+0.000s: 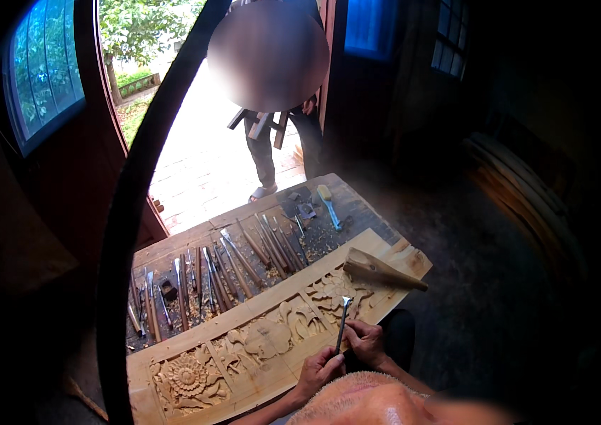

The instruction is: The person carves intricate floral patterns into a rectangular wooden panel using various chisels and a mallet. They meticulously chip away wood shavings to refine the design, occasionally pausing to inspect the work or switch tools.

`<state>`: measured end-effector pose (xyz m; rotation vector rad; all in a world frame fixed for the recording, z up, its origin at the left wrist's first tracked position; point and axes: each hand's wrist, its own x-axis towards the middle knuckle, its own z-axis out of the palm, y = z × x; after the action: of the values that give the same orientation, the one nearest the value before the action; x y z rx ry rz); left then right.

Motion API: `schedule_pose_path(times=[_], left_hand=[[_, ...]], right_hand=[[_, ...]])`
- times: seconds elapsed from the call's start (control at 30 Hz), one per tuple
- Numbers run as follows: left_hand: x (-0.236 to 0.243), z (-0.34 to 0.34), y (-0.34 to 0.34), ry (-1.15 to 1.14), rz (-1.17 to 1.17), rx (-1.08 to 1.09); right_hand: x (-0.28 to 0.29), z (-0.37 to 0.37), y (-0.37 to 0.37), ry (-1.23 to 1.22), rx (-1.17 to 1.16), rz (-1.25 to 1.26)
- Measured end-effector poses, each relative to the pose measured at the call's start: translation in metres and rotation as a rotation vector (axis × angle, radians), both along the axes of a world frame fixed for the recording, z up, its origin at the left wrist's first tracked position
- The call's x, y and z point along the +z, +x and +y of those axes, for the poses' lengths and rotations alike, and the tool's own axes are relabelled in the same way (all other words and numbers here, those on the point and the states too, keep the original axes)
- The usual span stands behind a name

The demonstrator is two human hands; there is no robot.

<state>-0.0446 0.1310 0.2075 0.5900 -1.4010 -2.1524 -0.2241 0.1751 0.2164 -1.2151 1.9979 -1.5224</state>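
A chisel (pixel 341 327) with a flared bright tip stands up between my hands, over the near edge of the carved wooden panel (pixel 254 312). My left hand (pixel 322 370) is closed round its lower part. My right hand (pixel 365 343) is beside it, fingers curled in against the tool; what its fingertips grip is partly hidden. Flowers and leaves are cut in relief into the panel's framed sections, with a round blossom (pixel 189 374) at the left. Across the panel's right end lies a wooden mallet (pixel 385 270), its handle pointing right.
Behind the panel, several carving chisels (pixel 224 273) lie in a row among shavings on the workbench (pixel 205 232). A blue-handled brush (pixel 329 207) lies near the far edge. Someone (pixel 264 152) stands in the bright doorway. Stacked boards (pixel 520 188) lean at the right.
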Motion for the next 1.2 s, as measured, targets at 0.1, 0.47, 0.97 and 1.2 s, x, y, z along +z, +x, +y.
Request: schedule_pose_path(times=[0.1, 0.47, 0.97, 1.2], left_hand=[[0.005, 0.003, -0.001, -0.027, -0.021, -0.017], [0.007, 0.0, -0.006, -0.289, -0.071, 0.056], [0.022, 0.012, -0.004, -0.041, -0.003, 0.093], [0.023, 0.003, -0.017, -0.146, -0.043, 0.04]], right_hand=[[-0.002, 0.006, 0.005, -0.038, -0.068, 0.038], [-0.031, 0.05, 0.048, -0.364, -0.052, 0.415], [-0.039, 0.114, 0.051, -0.03, 0.161, 0.5], [-0.16, 0.082, 0.041, 0.735, 0.371, -0.318]])
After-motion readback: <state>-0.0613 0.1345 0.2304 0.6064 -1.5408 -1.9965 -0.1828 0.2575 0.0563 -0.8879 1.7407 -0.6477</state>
